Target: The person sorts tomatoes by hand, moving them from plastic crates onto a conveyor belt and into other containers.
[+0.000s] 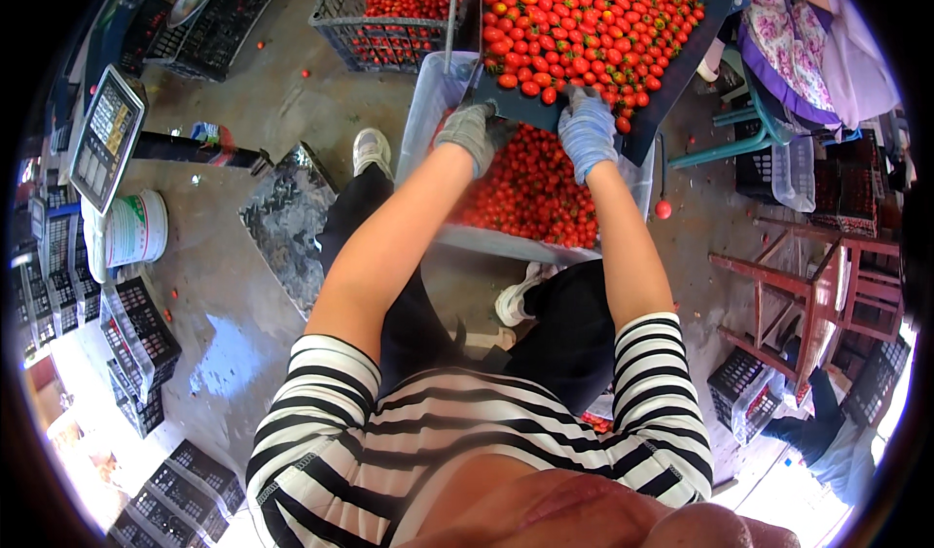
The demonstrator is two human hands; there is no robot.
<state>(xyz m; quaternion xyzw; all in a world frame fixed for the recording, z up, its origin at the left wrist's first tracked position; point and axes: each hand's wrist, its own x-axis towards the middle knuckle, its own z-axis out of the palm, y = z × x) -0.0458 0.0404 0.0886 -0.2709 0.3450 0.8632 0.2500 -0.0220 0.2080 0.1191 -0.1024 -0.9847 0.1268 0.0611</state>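
A dark tray [530, 110] holding many red cherry tomatoes [584, 27] tilts over a clear plastic bin [438, 91]. More cherry tomatoes [535, 193] fill this bin below the tray's near edge. My left hand [472, 137], in a grey glove, is closed at the tray's near left corner, its fingers partly hidden. My right hand [588, 134], in a blue-grey glove, reaches over the near edge with its fingers extended onto the tray. Its fingertips touch the lowest tomatoes there.
Behind the bin stands a black crate [341, 37] of tomatoes. A scale display [107, 139] and a white bucket [136, 227] are at left. Wooden stools [812, 285] and a green stool [735, 149] stand at right, near a person in floral cloth [788, 32]. Stray tomatoes dot the floor.
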